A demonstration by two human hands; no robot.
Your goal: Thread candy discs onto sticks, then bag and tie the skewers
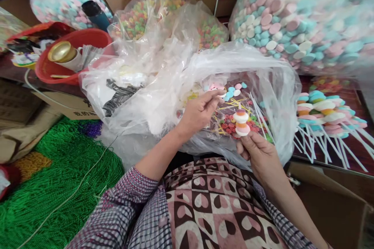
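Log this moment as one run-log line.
right hand: holds candy skewer | left hand: pinches a candy piece | both over open plastic bag

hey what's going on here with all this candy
A person sits over an open plastic bag of loose candies and sticks. Their right hand holds a candy skewer upright, stacked with several round pieces. Their left hand pinches a small piece above the bag. Finished skewers lie piled to the right.
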